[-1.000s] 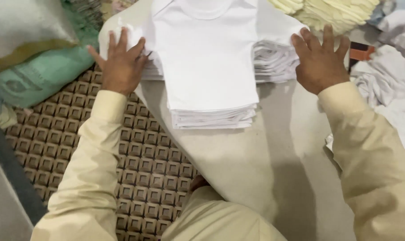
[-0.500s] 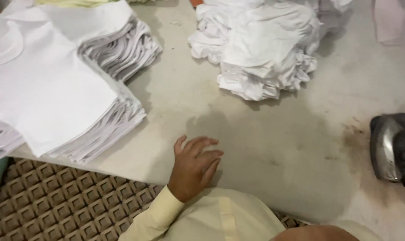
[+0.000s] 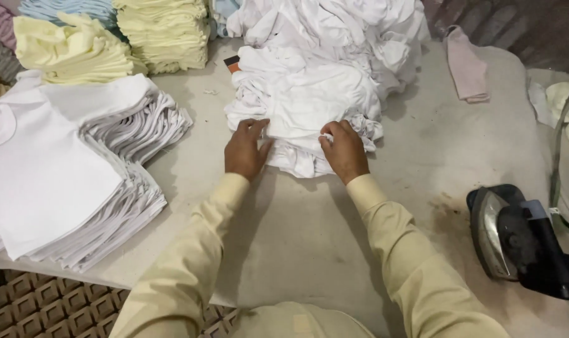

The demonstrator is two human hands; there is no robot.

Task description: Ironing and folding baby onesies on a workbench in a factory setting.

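Fingers: both sets curl into the near edge of the white pile (image 3: 315, 94) — pinching cloth, it seems, to free one piece.
Left hand (image 3: 245, 150): on the pile's near-left edge, thumb spread over the fabric.
Right hand (image 3: 344, 150): closed on a bunched fold, knuckles up.
Pile: loose, crumpled garments, centre-far on the pad (image 3: 297, 238), likely unpressed.
Stack (image 3: 65, 175): flat folded white pieces at left, edges squared — kept clear of the loose heap.
Yellow stacks (image 3: 159, 31): far left, sorted by colour.
Iron (image 3: 522, 241): near right, tipped on its side, apart from any cloth.
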